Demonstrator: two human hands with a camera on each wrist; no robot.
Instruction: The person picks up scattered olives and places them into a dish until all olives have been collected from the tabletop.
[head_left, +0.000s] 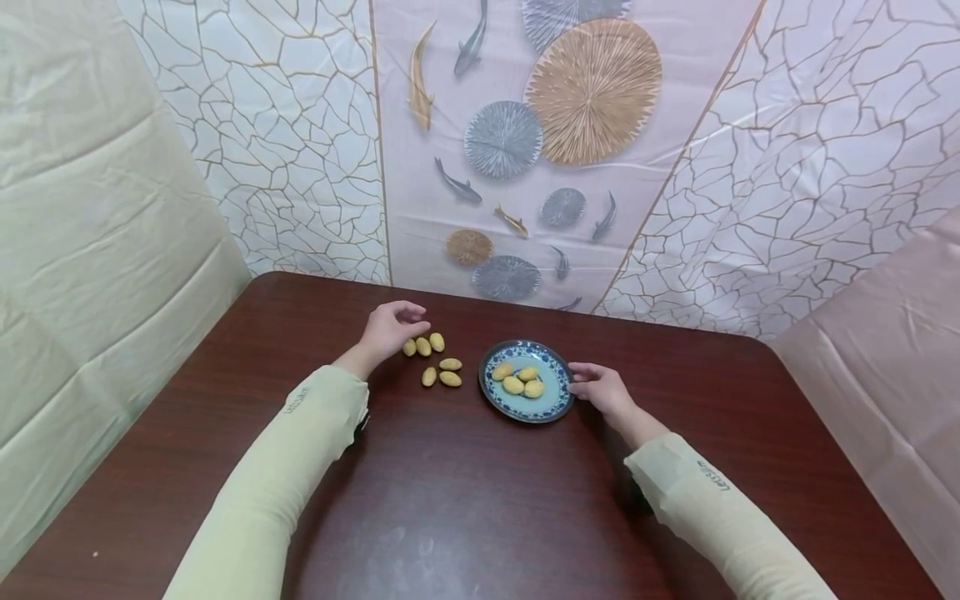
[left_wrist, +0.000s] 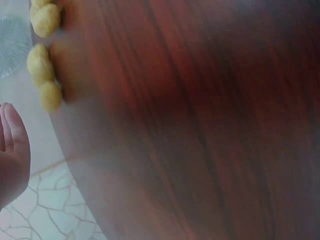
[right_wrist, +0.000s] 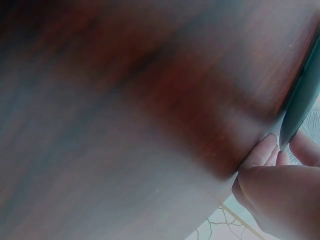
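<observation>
A blue-and-white plate [head_left: 556,406] with a dark rim stands right of the table's middle, bearing several small yellow oval things that look like little potatoes [head_left: 533,389]. My right hand [head_left: 603,390] pinches the plate's right rim; in the right wrist view the plate's edge [right_wrist: 299,102] sits between the thumb and fingers. To the left of the plate, more yellow ovals [head_left: 450,378] lie loose in two groups. My left hand [head_left: 392,330] is over the farther group [head_left: 423,347], fingers loosely bent, with nothing seen in it. Part of that group is hidden behind this hand.
The dark reddish-brown wooden table [head_left: 465,500] ends at a patterned cloth backdrop [head_left: 502,233]. Pale cloth [head_left: 97,208] hangs at the left and pinkish cloth [head_left: 892,342] at the right. Light sleeves [head_left: 258,475] cover both forearms.
</observation>
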